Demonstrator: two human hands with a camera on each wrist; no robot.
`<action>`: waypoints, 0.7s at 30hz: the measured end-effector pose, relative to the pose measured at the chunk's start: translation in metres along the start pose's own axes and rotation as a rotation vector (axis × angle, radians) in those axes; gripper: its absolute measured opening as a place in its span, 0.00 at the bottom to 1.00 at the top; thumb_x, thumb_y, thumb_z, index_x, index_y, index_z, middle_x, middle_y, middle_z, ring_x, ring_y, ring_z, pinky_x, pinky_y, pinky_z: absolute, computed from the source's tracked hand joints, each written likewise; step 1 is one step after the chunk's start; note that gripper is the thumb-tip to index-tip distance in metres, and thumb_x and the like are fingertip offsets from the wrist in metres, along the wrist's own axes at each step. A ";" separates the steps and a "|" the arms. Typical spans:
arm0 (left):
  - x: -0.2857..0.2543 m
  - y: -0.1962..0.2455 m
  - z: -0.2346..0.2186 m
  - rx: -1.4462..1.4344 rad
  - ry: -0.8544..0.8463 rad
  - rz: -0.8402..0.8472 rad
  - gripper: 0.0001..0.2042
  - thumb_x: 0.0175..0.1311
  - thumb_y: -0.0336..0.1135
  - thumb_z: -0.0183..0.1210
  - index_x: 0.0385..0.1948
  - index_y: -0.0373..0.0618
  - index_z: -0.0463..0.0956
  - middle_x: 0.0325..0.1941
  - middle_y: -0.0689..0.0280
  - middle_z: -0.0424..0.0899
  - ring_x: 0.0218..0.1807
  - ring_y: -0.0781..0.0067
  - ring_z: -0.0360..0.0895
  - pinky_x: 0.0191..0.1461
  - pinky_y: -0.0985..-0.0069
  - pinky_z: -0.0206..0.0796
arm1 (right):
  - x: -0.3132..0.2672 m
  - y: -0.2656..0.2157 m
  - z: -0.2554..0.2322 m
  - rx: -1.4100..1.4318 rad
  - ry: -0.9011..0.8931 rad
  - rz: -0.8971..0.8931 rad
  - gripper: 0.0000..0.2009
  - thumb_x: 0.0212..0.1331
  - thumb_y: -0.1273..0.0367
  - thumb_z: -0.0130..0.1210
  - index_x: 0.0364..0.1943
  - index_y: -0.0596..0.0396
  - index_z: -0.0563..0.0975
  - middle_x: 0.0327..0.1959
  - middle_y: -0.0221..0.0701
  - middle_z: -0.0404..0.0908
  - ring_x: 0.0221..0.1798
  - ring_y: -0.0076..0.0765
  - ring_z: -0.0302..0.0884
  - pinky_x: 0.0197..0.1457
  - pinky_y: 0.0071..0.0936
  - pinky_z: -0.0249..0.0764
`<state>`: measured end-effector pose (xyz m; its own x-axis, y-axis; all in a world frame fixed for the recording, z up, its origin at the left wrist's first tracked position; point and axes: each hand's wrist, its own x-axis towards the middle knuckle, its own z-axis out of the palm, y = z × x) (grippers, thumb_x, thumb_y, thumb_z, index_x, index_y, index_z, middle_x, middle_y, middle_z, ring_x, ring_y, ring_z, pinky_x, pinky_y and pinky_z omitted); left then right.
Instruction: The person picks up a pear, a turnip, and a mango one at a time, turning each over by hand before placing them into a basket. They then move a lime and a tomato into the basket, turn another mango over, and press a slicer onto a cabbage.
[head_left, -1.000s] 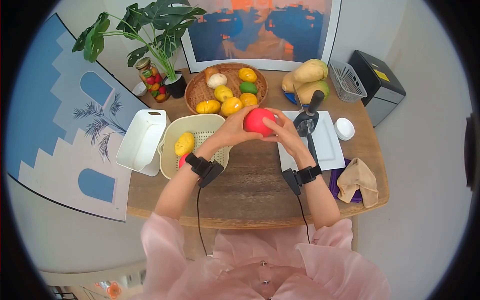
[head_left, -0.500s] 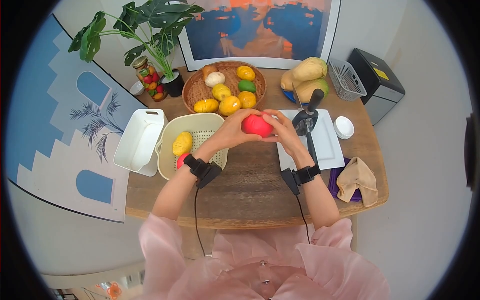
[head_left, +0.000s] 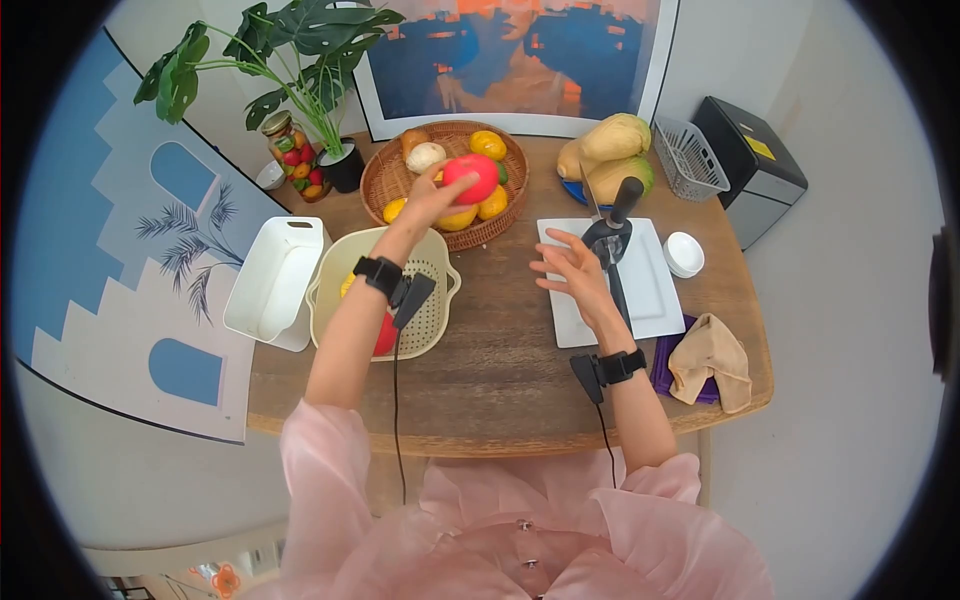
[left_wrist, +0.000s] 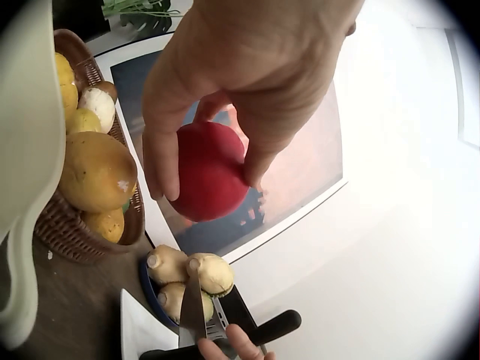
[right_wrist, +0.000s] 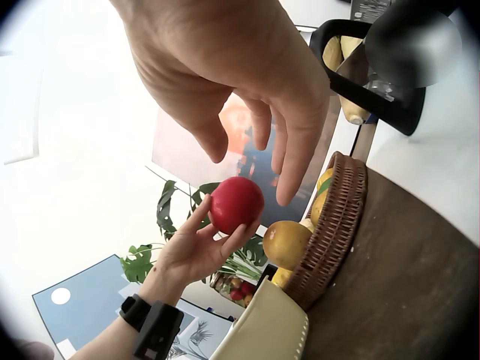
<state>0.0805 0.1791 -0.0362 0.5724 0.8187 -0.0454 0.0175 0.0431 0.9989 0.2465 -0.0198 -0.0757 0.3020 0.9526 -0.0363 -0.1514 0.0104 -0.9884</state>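
Note:
My left hand (head_left: 428, 208) grips a smooth, round red fruit (head_left: 472, 179) between thumb and fingers, holding it up above the wicker basket (head_left: 378, 180). In the left wrist view the fruit (left_wrist: 211, 171) sits between the fingertips. The basket holds yellow fruits (head_left: 488, 145), a white one (head_left: 426, 157) and a green one. My right hand (head_left: 580, 272), fingers spread and holding nothing, hovers over the left part of a white square plate (head_left: 655, 280). Just beyond it stands a black-handled cutter (head_left: 627, 200) with a blade. The right wrist view shows the red fruit apart from the right fingers.
A cream colander (head_left: 432, 265) at left holds a yellow fruit and another red one (head_left: 385, 335). Beside it is a white bin (head_left: 270, 275). Squashes (head_left: 615, 150), a grey basket (head_left: 690, 165), white bowls (head_left: 684, 254) and a beige cloth (head_left: 712, 362) stand rightward.
Both hands held the red fruit together before. The right hand has let go and drawn off to the right; the left has carried the fruit up and left over the wicker basket.

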 end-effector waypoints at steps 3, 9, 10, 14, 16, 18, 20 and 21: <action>0.025 -0.013 -0.015 -0.158 0.072 -0.027 0.30 0.57 0.38 0.62 0.60 0.42 0.59 0.55 0.54 0.68 0.53 0.62 0.73 0.47 0.74 0.76 | -0.005 0.000 -0.004 -0.045 -0.037 0.031 0.26 0.60 0.59 0.54 0.60 0.54 0.63 0.51 0.42 0.74 0.47 0.36 0.78 0.45 0.30 0.78; -0.003 0.007 -0.046 0.178 0.235 0.065 0.26 0.58 0.42 0.60 0.53 0.34 0.67 0.47 0.59 0.76 0.43 0.73 0.77 0.42 0.81 0.73 | -0.016 -0.003 -0.003 -0.084 -0.074 0.087 0.22 0.62 0.62 0.51 0.58 0.54 0.66 0.50 0.41 0.75 0.46 0.34 0.78 0.45 0.27 0.78; -0.008 0.007 -0.060 0.222 0.197 0.063 0.24 0.58 0.43 0.60 0.51 0.37 0.69 0.45 0.62 0.77 0.40 0.74 0.77 0.39 0.82 0.72 | -0.017 -0.002 -0.003 -0.089 -0.071 0.075 0.22 0.61 0.62 0.52 0.58 0.54 0.66 0.50 0.41 0.75 0.46 0.34 0.79 0.45 0.27 0.78; -0.064 0.024 -0.094 0.655 -0.081 -0.101 0.21 0.58 0.45 0.59 0.47 0.39 0.73 0.45 0.61 0.79 0.44 0.72 0.77 0.43 0.78 0.70 | -0.019 0.004 -0.001 -0.068 -0.101 0.077 0.23 0.60 0.61 0.53 0.57 0.56 0.66 0.48 0.42 0.76 0.45 0.35 0.79 0.44 0.28 0.78; -0.086 0.018 -0.101 0.831 -0.194 -0.156 0.20 0.57 0.46 0.60 0.44 0.39 0.75 0.43 0.61 0.80 0.43 0.71 0.77 0.43 0.77 0.69 | -0.022 0.006 0.002 -0.067 -0.110 0.080 0.23 0.60 0.61 0.53 0.57 0.56 0.67 0.48 0.42 0.76 0.45 0.34 0.79 0.44 0.27 0.78; -0.108 0.013 -0.100 1.307 -0.330 -0.213 0.24 0.52 0.50 0.62 0.41 0.37 0.76 0.43 0.55 0.80 0.43 0.66 0.78 0.44 0.74 0.70 | -0.021 0.006 0.003 -0.082 -0.124 0.077 0.23 0.60 0.61 0.53 0.57 0.55 0.67 0.48 0.42 0.76 0.45 0.34 0.79 0.44 0.27 0.78; -0.124 -0.008 -0.104 1.395 -0.318 -0.205 0.26 0.49 0.51 0.63 0.42 0.36 0.76 0.44 0.53 0.79 0.43 0.63 0.78 0.46 0.72 0.70 | -0.023 0.005 0.005 -0.083 -0.136 0.074 0.23 0.60 0.60 0.53 0.57 0.55 0.67 0.48 0.42 0.76 0.45 0.34 0.79 0.44 0.26 0.78; -0.129 -0.020 -0.107 1.482 -0.309 -0.196 0.29 0.46 0.53 0.64 0.43 0.36 0.76 0.45 0.51 0.79 0.44 0.61 0.77 0.48 0.71 0.69 | -0.023 0.004 0.005 -0.084 -0.147 0.072 0.23 0.60 0.60 0.54 0.56 0.55 0.67 0.48 0.42 0.76 0.45 0.34 0.79 0.44 0.26 0.78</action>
<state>-0.0813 0.1339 -0.0512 0.6036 0.7127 -0.3573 0.7828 -0.6147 0.0964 0.2341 -0.0402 -0.0780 0.1512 0.9842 -0.0918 -0.0866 -0.0794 -0.9931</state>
